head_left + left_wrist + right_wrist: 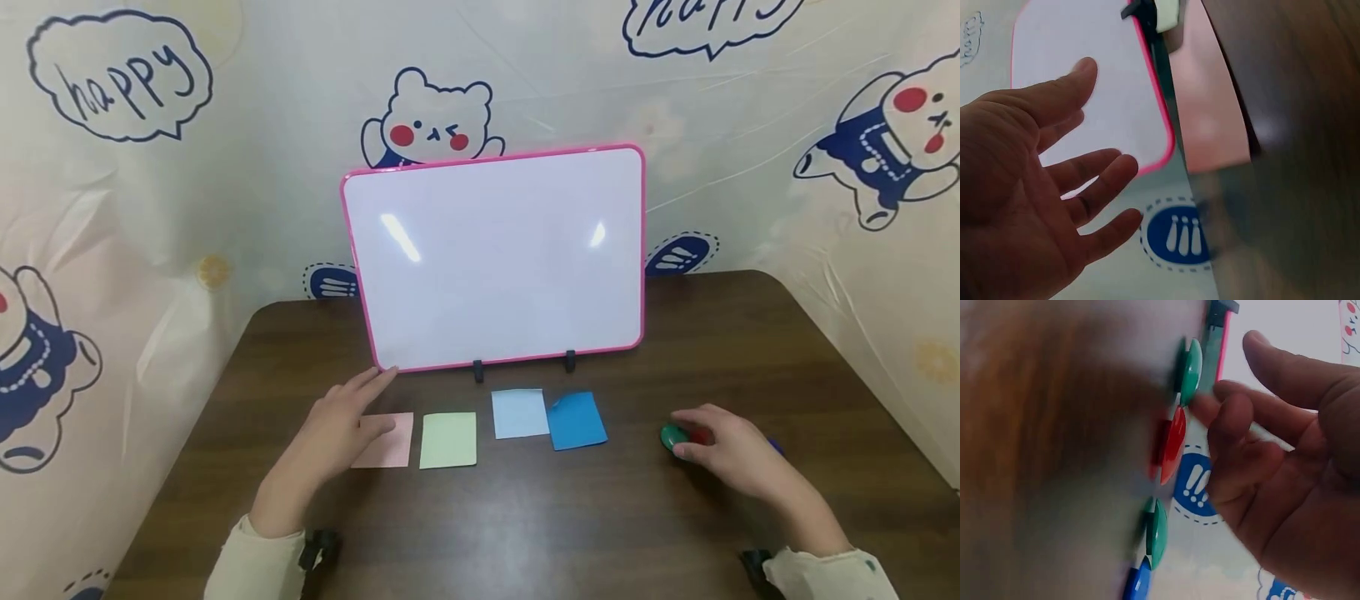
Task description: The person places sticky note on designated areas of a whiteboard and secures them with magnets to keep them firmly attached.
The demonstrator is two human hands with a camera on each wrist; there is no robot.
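Note:
My left hand hovers by the lower left corner of the pink-framed whiteboard, fingers spread and holding nothing. Beneath its thumb lies a pink sticky note, partly covered by the hand. My right hand is over a row of round magnets on the table's right side, thumb and fingertips around a green magnet. In the right wrist view the thumb stands well apart from the magnets, fingertips close to the green one. A red magnet, another green magnet and a blue magnet follow in line.
A pale green sticky note, a light blue sticky note and a darker blue sticky note lie before the whiteboard. Small black feet support the board. Behind the brown table hangs a printed curtain.

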